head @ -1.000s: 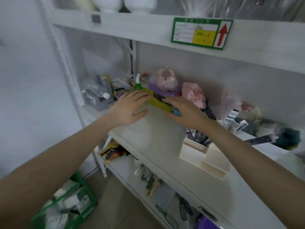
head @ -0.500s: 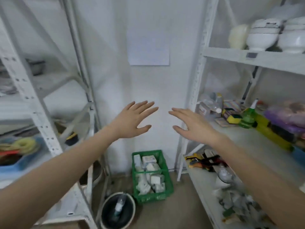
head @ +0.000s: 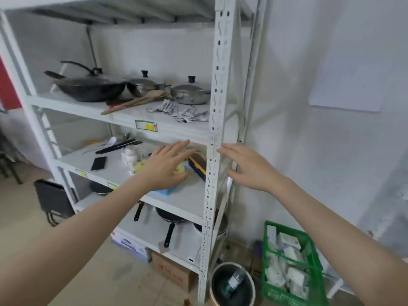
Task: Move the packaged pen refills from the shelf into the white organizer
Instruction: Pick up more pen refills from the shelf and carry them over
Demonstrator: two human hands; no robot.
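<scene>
White-painted metal shelving is faced here, set against a pale wall, and both hands are raised in front of it with fingers spread and nothing held. The left hand (head: 164,165) is held over the middle shelf (head: 114,171), above a yellow and blue cloth-like thing that is half hidden; the right hand (head: 245,166) is held just right of the perforated upright (head: 213,151), outside the rack. The packaged pen refills (head: 183,111) are judged to be the small silver-and-black packets scattered on the shelf above, just left of that upright; their print is too small to be read. They lie above and slightly left of both hands, fanned out with no single long axis, and the left hand is judged nearer and unobstructed, while the right would have to be brought round the upright. No white organizer can be seen. Behind the packets, lidded pots (head: 189,93), a wok (head: 90,86) and a wooden spatula (head: 134,101) are ranged. On the floor, a green crate (head: 289,261) is seen.
</scene>
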